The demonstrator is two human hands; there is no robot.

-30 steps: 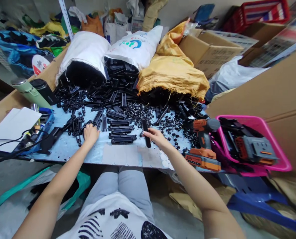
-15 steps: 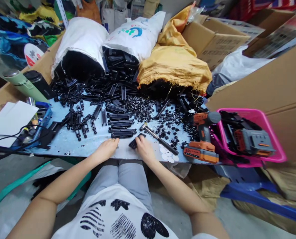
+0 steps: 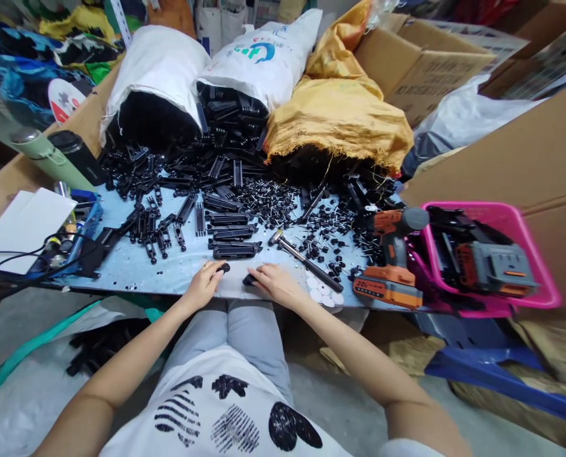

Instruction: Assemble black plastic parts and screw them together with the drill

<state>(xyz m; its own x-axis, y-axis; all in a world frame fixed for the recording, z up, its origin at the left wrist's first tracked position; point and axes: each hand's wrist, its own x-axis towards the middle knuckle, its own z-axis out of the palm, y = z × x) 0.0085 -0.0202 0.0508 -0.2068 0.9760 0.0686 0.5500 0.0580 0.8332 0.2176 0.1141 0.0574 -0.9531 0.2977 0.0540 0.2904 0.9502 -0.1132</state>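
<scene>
At the table's front edge, my left hand (image 3: pixel 205 280) pinches a small round black plastic piece (image 3: pixel 224 268) between thumb and fingers. My right hand (image 3: pixel 277 285), a little to the right, closes over a black plastic part (image 3: pixel 249 279); most of that part is hidden under the fingers. Just beyond both hands lies a stack of long black plastic brackets (image 3: pixel 235 249), set side by side. A hammer (image 3: pixel 306 261) rests to the right of the stack, its head toward the middle. Many black-headed pins (image 3: pixel 276 204) are heaped behind it.
An orange cordless drill (image 3: pixel 391 260) stands at right, beside a pink basket (image 3: pixel 547 279) with a battery tool inside. White sacks (image 3: pixel 159 63) and a yellow sack (image 3: pixel 340 120) spill black parts at the back. White discs (image 3: pixel 325 293) lie near the front edge. Bottles (image 3: pixel 49 158) stand left.
A small round black piece now shows at my left fingertips. My right hand has flattened over its black part, which shows less than before. The view has shifted slightly.
</scene>
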